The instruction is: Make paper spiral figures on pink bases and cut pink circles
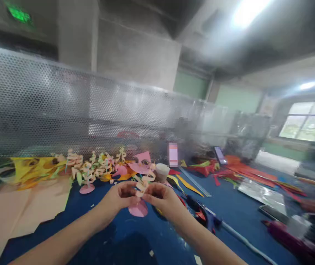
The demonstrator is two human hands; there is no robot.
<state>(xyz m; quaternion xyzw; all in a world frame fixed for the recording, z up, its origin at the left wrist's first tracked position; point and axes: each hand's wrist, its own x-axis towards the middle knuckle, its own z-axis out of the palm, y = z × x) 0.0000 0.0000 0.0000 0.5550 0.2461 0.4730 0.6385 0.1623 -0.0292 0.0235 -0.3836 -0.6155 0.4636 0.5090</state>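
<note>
Between my two hands is a curled paper craft (145, 181), a pale spiral strip standing over a round pink base (138, 209). My left hand (122, 197) pinches it from the left side. From the right, my right hand (160, 197) grips the same spiral with thumb and fingers. The fingers hide part of the middle of the craft. Just behind my hands stand a white cup (162, 171) and a pink paper scrap (140, 163). A similar spiral craft on a pink disc (87, 188) stands to the left.
Several paper spirals (106, 163) and yellow cut paper (32, 169) line the back left. Large pale sheets (30, 209) cover the left side. On the right lie a glue gun (197, 204) with its cable (245, 239), a ruler (196, 180), a phone (220, 155) and red paper strips (245, 169).
</note>
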